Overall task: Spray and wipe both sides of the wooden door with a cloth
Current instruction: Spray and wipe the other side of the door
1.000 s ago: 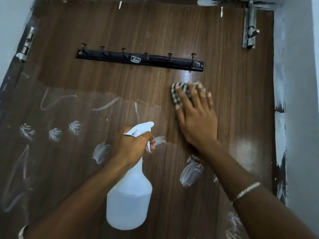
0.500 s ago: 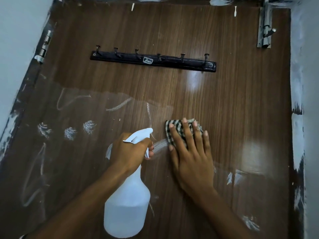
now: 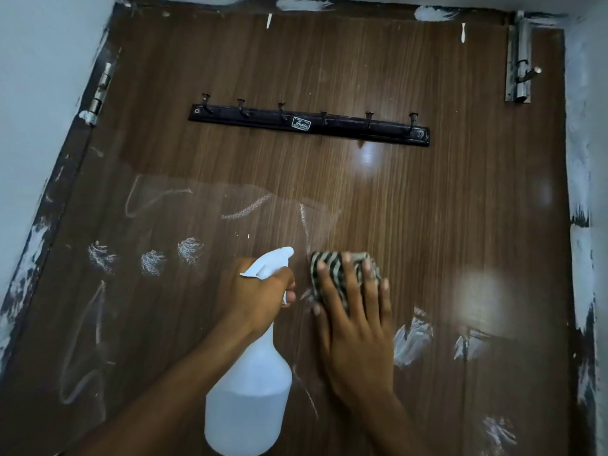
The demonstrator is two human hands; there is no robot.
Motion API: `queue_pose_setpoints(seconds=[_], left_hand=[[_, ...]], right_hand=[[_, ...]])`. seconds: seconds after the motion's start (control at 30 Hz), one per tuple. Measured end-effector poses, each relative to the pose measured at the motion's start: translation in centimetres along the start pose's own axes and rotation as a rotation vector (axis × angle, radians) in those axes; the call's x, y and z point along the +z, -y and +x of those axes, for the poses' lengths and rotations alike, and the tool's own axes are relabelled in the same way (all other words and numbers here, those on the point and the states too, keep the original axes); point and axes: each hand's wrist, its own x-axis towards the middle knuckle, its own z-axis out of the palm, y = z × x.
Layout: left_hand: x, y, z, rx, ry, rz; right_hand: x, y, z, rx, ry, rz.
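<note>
The brown wooden door (image 3: pixel 362 199) fills the view, with white smears and marks over its lower half. My left hand (image 3: pixel 260 297) grips the neck and trigger of a white spray bottle (image 3: pixel 248 399), its nozzle pointing right toward the cloth. My right hand (image 3: pixel 355 327) lies flat with fingers spread, pressing a black-and-white checked cloth (image 3: pixel 332 268) against the door just right of the nozzle. Most of the cloth is hidden under my fingers.
A black hook rail (image 3: pixel 309 123) with several pegs is fixed across the door above my hands. A metal bolt latch (image 3: pixel 519 70) sits at the top right, a hinge (image 3: pixel 98 93) at the left edge. Pale paint-splashed walls (image 3: pixel 589 159) frame both sides.
My right hand has slid the cloth down from just under the hook rail to beside the bottle's nozzle. My left hand with the bottle has barely moved.
</note>
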Motion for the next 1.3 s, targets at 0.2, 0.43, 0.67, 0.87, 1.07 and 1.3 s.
queue_pose_setpoints(seconds=[0.2,0.43,0.67,0.87,1.07,1.3], left_hand=[[-1.3,0.6,0.5,-0.005,-0.003,-0.011],[-2.6,1.1,1.1,-0.057,0.02,-0.012],[-4.6,1.4,0.9,-0.062,0.076,-0.017],[-5.7,1.5,1.4,-0.179,0.159,-0.112],[-6.8,0.3,0.1,-0.053,0.088,-0.145],[-8.5,0.3,0.2,-0.018,0.075,-0.08]], right_hand=[[-0.6,-1.6,7.1,0.017,-0.022,-0.025],[0.2,0.0,13.0,0.235,-0.113,0.008],[1.5,5.8,-0.8,0.097,-0.009,-0.006],[0.8,1.8,10.4,0.205,-0.07,-0.001],[1.2,3.3,12.0,0.318,-0.098,0.03],[2.9,9.7,0.8,0.113,0.009,0.005]])
